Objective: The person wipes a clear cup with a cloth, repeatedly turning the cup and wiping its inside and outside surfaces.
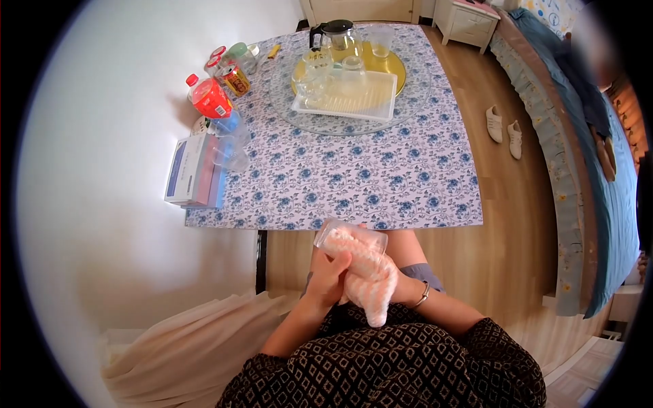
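A fluffy pink-and-white striped cloth [371,272] is bunched over a clear see-through container [326,235], just below the table's near edge. Its lower end hangs down in front of my dark patterned top. My left hand [330,280] is closed on the cloth from the left, with the thumb lying along it. From the right comes my right hand [404,290], with a bracelet at the wrist; most of it is behind the cloth. Fingertips just show past the far side of the container, which my right hand seems to support from behind.
A flower-patterned table [354,170] lies ahead. On it are a white tray [297,105], a glass pitcher [347,44], a red-labelled bottle [209,98], a can [236,80] and boxes [194,170]. White shoes [494,126] stand beside the bed [605,251].
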A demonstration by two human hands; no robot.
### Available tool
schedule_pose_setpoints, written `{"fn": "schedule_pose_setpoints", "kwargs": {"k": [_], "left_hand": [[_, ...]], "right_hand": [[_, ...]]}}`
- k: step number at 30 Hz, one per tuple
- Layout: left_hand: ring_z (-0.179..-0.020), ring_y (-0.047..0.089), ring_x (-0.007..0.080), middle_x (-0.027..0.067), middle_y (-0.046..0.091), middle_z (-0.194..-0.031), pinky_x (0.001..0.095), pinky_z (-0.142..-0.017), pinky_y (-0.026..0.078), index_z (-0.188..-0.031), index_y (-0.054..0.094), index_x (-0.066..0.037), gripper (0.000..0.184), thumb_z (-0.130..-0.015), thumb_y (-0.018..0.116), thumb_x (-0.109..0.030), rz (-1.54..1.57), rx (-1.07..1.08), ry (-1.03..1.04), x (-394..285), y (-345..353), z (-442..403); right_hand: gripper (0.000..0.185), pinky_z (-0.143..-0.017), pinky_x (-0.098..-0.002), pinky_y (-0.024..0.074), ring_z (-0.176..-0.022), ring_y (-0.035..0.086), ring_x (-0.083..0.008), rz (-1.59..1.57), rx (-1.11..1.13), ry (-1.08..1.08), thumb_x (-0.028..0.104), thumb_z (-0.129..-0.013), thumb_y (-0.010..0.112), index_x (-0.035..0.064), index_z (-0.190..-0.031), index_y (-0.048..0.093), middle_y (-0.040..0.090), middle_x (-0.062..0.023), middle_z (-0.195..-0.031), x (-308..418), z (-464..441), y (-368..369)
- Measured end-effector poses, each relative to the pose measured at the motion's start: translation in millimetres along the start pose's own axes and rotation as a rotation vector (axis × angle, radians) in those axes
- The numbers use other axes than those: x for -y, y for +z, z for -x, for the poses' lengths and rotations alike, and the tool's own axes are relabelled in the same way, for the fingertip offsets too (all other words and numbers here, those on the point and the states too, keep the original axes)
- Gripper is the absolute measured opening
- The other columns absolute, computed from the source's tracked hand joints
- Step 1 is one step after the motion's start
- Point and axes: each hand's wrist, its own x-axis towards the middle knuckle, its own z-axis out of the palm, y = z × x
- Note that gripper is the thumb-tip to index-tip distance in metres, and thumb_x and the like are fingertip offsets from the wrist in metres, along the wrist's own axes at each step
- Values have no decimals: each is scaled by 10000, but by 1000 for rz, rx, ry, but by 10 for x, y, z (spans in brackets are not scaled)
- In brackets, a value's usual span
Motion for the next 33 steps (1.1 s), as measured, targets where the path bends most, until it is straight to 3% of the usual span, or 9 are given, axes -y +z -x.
{"fn": "schedule_pose_setpoints", "kwargs": {"k": [2,5,14,19,26,28,30,32,33], "left_hand": [[-1122,451,253,152,416,-1233,378,-921,404,-1267,311,8,648,-807,597,-348,-119,199,197,83,-52,4],[-1130,451,256,149,405,-1254,378,-930,404,-1279,299,18,710,-779,626,-367,-56,227,141,87,-70,-36],[-987,529,202,125,527,-1088,333,-847,435,-1195,412,13,522,-787,645,-214,-87,50,308,99,-51,-43],[-964,526,177,95,532,-1073,323,-850,423,-1191,417,3,495,-794,633,-197,-463,-187,462,-211,-351,-87],[-936,539,160,83,550,-1034,311,-810,442,-1089,504,-6,438,-722,696,-151,-307,174,319,-105,-54,-46],[-1047,526,243,140,534,-1095,392,-897,427,-1189,425,10,630,-697,733,-234,-695,211,214,-170,-81,-33],[-1054,516,220,122,538,-1089,367,-896,413,-1168,449,5,646,-638,774,-171,-428,176,4,-341,114,-26],[-971,532,166,82,550,-1029,318,-857,410,-1109,478,-21,622,-601,800,-179,-790,503,258,-433,159,-41],[-1004,520,171,80,531,-1073,326,-868,399,-1166,423,-32,707,-585,804,-168,-663,409,239,-386,161,52]], "right_hand": [[366,-849,-340,421,-961,524,-224,-372,-28,233,210,-777,576,63,-1103,494,523,-94,-1094,79,39,-7],[364,-848,-337,425,-952,528,-217,-601,-49,369,211,-788,569,56,-1107,487,521,-91,-1096,105,88,-86],[378,-848,-331,433,-941,530,-197,-448,-50,446,224,-821,549,31,-1132,455,507,-86,-1116,-41,220,-262],[479,-874,-335,419,-1006,501,-190,-332,-73,257,264,-837,546,8,-1209,388,455,-103,-1189,149,201,-371],[609,-914,-309,382,-1100,445,-192,413,-127,-146,307,-855,543,-9,-1312,293,394,-136,-1273,80,66,-110],[625,-918,-272,380,-1129,437,-160,-576,-116,297,202,-764,669,35,-1285,366,434,-95,-1249,134,147,-120],[617,-901,-273,399,-1090,467,-161,-566,-86,411,204,-763,673,25,-1270,371,464,-87,-1209,82,217,-171],[541,-895,-274,411,-1047,496,-168,498,-4,245,156,-786,643,18,-1244,391,491,-74,-1169,555,47,-175],[541,-895,-274,411,-1047,496,-168,498,-7,243,156,-786,643,18,-1244,391,491,-74,-1169,542,33,-183]]}}
